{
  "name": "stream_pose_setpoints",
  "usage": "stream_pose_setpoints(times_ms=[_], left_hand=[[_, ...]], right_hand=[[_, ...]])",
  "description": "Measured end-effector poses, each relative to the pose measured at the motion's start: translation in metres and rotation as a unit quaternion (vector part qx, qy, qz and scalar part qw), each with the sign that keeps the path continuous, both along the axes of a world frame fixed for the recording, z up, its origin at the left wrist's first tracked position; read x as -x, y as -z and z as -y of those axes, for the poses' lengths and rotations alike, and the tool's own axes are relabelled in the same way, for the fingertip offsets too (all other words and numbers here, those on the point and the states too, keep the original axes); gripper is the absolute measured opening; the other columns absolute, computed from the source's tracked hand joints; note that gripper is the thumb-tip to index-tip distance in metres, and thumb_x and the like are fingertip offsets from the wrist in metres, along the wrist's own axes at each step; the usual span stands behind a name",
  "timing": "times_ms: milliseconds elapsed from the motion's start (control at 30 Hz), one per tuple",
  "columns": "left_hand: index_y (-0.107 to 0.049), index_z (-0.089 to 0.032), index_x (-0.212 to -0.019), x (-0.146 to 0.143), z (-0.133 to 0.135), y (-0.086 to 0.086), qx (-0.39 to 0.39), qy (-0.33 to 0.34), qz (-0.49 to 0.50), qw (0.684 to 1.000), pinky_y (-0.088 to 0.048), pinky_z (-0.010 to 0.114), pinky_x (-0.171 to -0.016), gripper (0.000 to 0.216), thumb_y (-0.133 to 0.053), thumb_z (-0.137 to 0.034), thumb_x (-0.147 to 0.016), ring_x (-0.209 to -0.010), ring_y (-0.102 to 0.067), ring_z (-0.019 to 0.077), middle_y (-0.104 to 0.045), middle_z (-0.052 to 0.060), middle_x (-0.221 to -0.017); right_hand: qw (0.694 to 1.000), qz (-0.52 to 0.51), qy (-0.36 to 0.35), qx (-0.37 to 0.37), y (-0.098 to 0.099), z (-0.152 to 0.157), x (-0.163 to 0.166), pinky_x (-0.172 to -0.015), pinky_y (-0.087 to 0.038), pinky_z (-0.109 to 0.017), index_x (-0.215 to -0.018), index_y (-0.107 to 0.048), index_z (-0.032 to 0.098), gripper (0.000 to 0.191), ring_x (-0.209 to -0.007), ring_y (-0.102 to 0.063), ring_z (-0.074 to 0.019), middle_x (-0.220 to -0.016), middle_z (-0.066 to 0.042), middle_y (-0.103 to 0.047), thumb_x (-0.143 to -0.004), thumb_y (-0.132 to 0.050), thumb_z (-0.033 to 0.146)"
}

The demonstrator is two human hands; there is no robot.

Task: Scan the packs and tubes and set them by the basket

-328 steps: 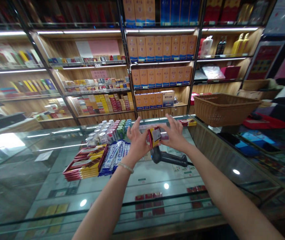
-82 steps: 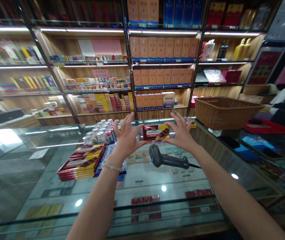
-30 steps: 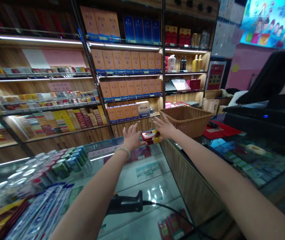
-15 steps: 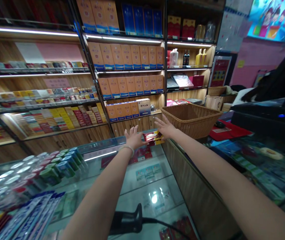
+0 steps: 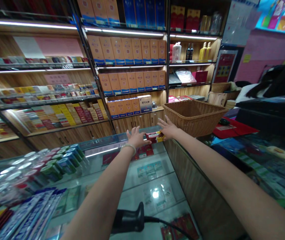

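A small red-and-yellow snack packet is at the far end of the glass counter, between my two hands. My left hand, with a pale bracelet at the wrist, has its thumb and forefinger at the packet's left end while the other fingers fan upward. The packet's right end is held by my right hand, its outer fingers also spread. Whether the packet touches the glass is hard to tell. Nearer to me, a black handheld scanner with a cable lies on the counter, partly behind my left forearm.
Several cans and blue-and-white packets cover the counter's left side. A wicker basket stands beyond my right hand, near a red mat. Boxed goods fill the shelves behind. A wooden panel edges the counter.
The view has shifted slightly, so the scene sits a little further right. Both hands stay at the packet's ends, with little visible movement relative to the counter.
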State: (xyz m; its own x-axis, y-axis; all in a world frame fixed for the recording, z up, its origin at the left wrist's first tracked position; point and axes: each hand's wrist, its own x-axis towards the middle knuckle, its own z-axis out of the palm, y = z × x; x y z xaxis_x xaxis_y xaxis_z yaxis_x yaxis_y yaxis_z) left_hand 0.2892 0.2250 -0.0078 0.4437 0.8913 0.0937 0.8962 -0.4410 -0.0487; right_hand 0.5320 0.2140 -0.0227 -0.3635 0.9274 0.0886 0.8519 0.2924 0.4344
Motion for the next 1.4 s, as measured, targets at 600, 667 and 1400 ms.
stream_pose_setpoints(times_ms=[600, 667, 1400], left_hand=[[-0.036, -0.027, -0.164, 0.005, 0.042, 0.015, -0.092, 0.034, 0.024, 0.995, 0.001, 0.069, -0.128, 0.086, -0.065, -0.059, -0.088, -0.164, -0.010, 0.0371, -0.015, 0.014, -0.177], [-0.042, -0.028, -0.161, 0.006, 0.050, 0.016, -0.128, 0.059, 0.027, 0.990, 0.003, 0.065, -0.130, 0.078, -0.065, -0.053, -0.090, -0.163, -0.013, 0.0353, -0.021, 0.012, -0.176], [-0.054, -0.025, -0.152, 0.009, 0.067, 0.039, -0.148, 0.082, 0.030, 0.985, 0.002, 0.063, -0.132, 0.060, -0.048, -0.055, -0.100, -0.164, -0.014, 0.0313, -0.023, 0.010, -0.176]], right_hand=[[0.984, -0.088, 0.019, -0.154, 0.032, 0.074, 0.020, -0.132, 0.009, -0.058, -0.157, -0.047, 0.012, 0.074, -0.164, -0.009, -0.0334, -0.176, -0.016, -0.017, -0.090, -0.069, 0.032], [0.972, -0.115, 0.024, -0.204, 0.045, 0.085, 0.027, -0.132, 0.012, -0.058, -0.155, -0.048, 0.009, 0.070, -0.164, -0.010, -0.0337, -0.175, -0.018, -0.018, -0.092, -0.067, 0.033], [0.941, -0.215, 0.094, -0.244, 0.062, 0.100, 0.038, -0.131, 0.004, -0.061, -0.141, -0.062, 0.010, 0.054, -0.162, -0.018, -0.0346, -0.173, -0.019, -0.025, -0.100, -0.052, 0.043]])
